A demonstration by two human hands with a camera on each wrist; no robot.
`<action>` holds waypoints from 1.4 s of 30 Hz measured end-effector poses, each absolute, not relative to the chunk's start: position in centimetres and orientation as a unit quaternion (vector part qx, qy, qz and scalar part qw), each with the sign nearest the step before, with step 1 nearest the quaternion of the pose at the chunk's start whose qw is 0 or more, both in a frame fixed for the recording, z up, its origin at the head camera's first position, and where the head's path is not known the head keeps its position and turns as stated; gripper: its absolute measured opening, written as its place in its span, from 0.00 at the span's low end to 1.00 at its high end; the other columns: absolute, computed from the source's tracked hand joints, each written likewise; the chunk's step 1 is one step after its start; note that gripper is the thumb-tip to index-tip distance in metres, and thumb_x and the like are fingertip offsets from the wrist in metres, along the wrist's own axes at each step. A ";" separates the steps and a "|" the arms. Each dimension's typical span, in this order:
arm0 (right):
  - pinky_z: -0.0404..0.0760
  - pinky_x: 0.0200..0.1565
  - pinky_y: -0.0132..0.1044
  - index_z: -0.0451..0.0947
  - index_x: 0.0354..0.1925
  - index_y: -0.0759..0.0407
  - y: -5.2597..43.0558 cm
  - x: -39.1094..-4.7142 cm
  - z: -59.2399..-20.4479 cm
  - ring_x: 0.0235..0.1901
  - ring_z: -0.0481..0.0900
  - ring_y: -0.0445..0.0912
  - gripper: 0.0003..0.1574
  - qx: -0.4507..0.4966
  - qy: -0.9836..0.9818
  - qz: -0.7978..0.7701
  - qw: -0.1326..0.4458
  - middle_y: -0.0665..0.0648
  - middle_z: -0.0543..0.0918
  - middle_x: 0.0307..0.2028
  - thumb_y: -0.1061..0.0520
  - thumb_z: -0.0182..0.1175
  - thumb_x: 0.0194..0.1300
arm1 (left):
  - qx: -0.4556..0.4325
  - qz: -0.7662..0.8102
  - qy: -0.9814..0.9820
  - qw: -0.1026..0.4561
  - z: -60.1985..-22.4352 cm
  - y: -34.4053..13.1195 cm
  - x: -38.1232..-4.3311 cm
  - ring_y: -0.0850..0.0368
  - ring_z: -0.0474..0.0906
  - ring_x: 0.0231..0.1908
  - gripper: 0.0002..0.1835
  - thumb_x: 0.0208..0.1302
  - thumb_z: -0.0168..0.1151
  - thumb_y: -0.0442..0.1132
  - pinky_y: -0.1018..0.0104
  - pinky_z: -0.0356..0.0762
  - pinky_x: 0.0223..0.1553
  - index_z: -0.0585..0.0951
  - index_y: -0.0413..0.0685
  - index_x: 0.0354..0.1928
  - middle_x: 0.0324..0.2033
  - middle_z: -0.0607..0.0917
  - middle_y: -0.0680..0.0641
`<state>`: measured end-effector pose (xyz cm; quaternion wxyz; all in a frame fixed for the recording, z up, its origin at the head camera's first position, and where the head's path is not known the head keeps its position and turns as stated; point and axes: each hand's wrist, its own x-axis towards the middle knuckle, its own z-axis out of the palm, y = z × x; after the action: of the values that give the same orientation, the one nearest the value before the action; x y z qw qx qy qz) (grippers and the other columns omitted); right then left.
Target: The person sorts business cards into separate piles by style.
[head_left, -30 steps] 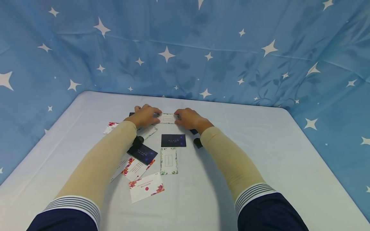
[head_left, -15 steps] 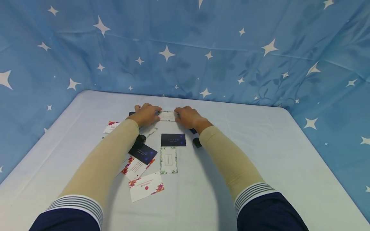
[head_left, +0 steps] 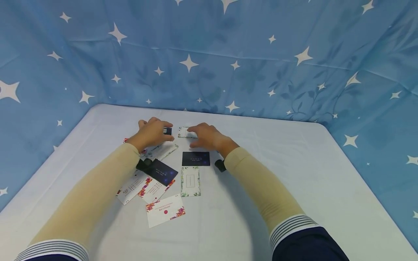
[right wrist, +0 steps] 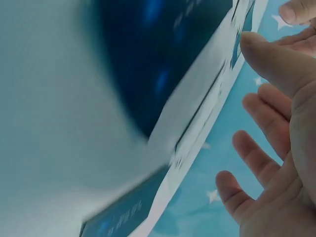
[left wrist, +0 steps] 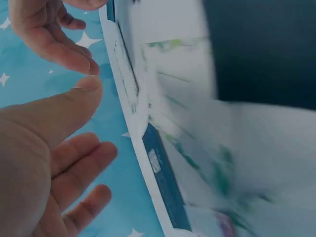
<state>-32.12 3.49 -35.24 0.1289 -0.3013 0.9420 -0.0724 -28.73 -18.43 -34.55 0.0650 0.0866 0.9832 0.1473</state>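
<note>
In the head view my left hand (head_left: 151, 134) hovers at the back of the group of cards, thumb and fingers apart. A dark business card (head_left: 167, 131) shows between its fingertips in that view. The left wrist view has this hand's fingers loosely spread and holding nothing. My right hand (head_left: 209, 137) is over the leaf-bordered white business card (head_left: 185, 132), overlapping its right end. Its fingers (right wrist: 256, 158) are spread and bare in the right wrist view. Below that hand lie a navy business card (head_left: 196, 158) and an upright leaf-bordered card (head_left: 191, 181).
Left of the column, cards overlap in a loose pile: a tilted navy card (head_left: 160, 172), red-patterned white cards (head_left: 153, 190) and a leaf-bordered card (head_left: 168, 149). Another red-patterned card (head_left: 166, 211) lies nearest the front. A blue star-print curtain (head_left: 209, 65) hangs behind the white table (head_left: 294, 174).
Both hands held the ends of the far leaf-bordered card earlier. Now the left hand has let go and moved left, and the right hand's fingers have spread and shifted slightly left and nearer.
</note>
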 end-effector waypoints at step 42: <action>0.61 0.66 0.51 0.71 0.70 0.48 -0.1 -29.8 -36.5 0.64 0.67 0.51 0.36 -0.322 0.932 -0.101 0.131 0.50 0.78 0.62 0.44 0.66 0.67 | 0.064 0.213 0.969 0.106 -36.3 -20.9 -25.4 0.42 0.68 0.58 0.33 0.55 0.76 0.41 0.36 0.48 0.56 0.76 0.43 0.64 0.58 0.80 0.42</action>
<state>-29.84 -0.06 -36.49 0.1305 -0.3225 0.9321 -0.1007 -25.41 -20.91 -36.34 0.1061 0.0640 0.9691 0.2131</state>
